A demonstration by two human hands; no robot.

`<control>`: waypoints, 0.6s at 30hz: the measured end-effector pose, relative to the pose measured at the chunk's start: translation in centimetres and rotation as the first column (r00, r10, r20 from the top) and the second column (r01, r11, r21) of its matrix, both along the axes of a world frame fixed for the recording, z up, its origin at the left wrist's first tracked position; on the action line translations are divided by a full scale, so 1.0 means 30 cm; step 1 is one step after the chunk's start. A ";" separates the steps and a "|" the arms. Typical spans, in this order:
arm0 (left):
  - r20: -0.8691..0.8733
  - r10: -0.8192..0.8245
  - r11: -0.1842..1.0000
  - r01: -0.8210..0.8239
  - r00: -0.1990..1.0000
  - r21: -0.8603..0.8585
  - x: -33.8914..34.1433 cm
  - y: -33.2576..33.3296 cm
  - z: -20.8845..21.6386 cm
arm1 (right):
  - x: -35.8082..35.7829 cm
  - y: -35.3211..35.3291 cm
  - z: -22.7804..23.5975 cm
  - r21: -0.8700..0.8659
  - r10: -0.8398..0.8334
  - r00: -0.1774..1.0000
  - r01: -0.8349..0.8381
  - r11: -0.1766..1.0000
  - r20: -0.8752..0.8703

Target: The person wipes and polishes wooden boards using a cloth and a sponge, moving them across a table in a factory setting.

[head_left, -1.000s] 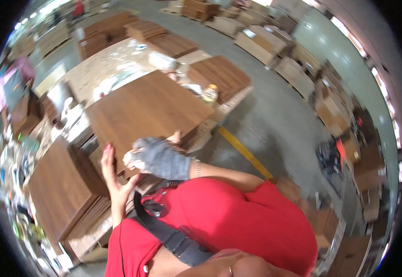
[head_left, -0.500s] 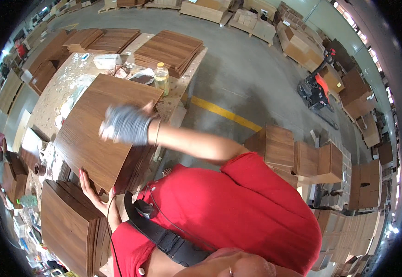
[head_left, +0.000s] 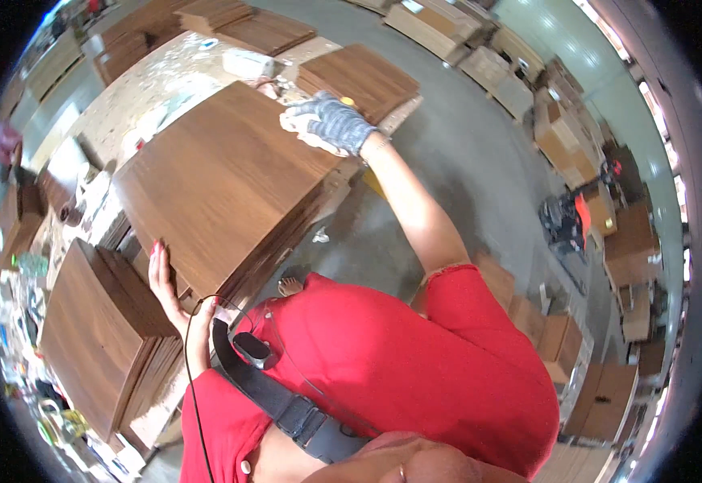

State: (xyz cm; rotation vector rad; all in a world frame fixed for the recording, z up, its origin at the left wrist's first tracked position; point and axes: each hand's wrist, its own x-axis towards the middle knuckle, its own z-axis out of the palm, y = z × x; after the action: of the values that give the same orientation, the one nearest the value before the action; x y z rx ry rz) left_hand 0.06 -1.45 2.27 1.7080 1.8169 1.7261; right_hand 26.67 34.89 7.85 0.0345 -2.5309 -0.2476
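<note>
A brown wood-grain panel (head_left: 222, 185) lies on top of a stack of similar panels on the worktable. My left hand (head_left: 175, 298) is bare and grips its near left corner, with thumb on one edge and fingers along the other. At the panel's far right corner, my right hand (head_left: 336, 122), in a grey knitted glove, is closed on a crumpled white cloth (head_left: 306, 134). Behind that glove a bottle shows only its yellow cap (head_left: 348, 102).
More panels are stacked at near left (head_left: 93, 322) and far right (head_left: 363, 80) of the worktable (head_left: 145, 84). A white packet (head_left: 248, 63) lies beyond the panel. At left another person (head_left: 0, 161) stands. A pallet truck (head_left: 564, 221) and loaded pallets line the right side.
My right hand has moved from above the middle of the panel away to its far right corner and taken hold of the white cloth. The left hand stays at the corner. The view has shifted.
</note>
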 end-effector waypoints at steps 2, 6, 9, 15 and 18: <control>-0.034 0.103 0.994 -0.104 0.994 -0.039 -0.020 -0.056 -0.017 | -0.163 -0.129 0.061 -0.024 -0.246 0.929 0.263 0.965 0.278; -0.146 0.075 0.997 -0.075 0.986 0.007 -0.049 -0.026 -0.055 | -0.357 -0.551 0.135 -0.194 -0.048 0.936 0.122 0.973 0.348; -0.155 0.042 0.997 -0.052 0.987 -0.057 -0.045 -0.041 0.006 | -0.404 -0.657 0.147 -0.349 0.391 0.903 -0.313 0.883 0.179; -0.094 0.012 0.999 -0.008 0.996 0.038 -0.065 -0.089 0.011 | -0.522 -0.312 0.135 -0.591 0.269 0.902 -0.019 0.806 0.337; -0.080 -0.016 0.998 0.021 0.997 0.062 -0.072 -0.073 -0.011 | -0.526 -0.408 0.110 -0.945 0.229 0.917 0.315 0.088 0.327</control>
State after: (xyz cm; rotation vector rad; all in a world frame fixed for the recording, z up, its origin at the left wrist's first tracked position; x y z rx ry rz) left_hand -2.11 -3.63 1.95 1.8376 1.7900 1.7501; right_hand 10.88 22.64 11.15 -0.6180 -2.4677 1.7621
